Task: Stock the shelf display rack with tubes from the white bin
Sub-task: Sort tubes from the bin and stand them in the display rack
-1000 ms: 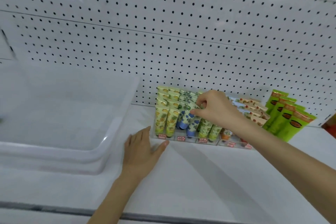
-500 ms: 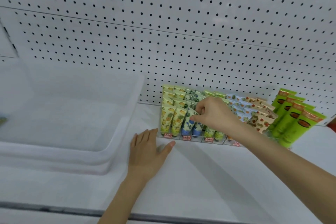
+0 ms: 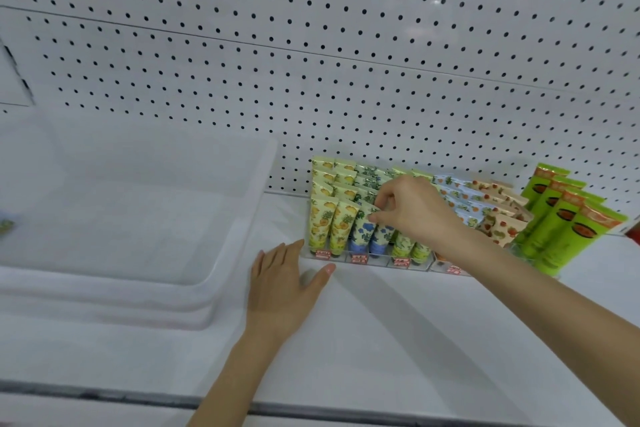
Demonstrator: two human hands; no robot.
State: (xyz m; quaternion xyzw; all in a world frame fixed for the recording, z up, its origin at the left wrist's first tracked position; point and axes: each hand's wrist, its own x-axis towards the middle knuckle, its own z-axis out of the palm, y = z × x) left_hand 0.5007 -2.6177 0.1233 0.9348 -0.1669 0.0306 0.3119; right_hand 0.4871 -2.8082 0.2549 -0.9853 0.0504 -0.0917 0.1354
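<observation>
While your left hand (image 3: pixel 280 288) lies flat beside the rack (image 3: pixel 377 258), your right hand (image 3: pixel 415 211) has eased its pinched blue-flowered tube (image 3: pixel 362 230) deeper into the rack; it looks nearly seated.

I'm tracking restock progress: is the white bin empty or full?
Almost empty: the white bin shows a bare floor, except one small greenish item at the frame's left edge; beyond that, cannot tell.

Obs.: the person's body in the head view, two bare arms.
Left grip (image 3: pixel 280 284): bare slim hand, short rounded thumbnail, on bare left forearm (image 3: pixel 235 374). Right grip (image 3: pixel 415 211): bare hand on bare right forearm (image 3: pixel 554 295), uncovered to the frame edge.
</observation>
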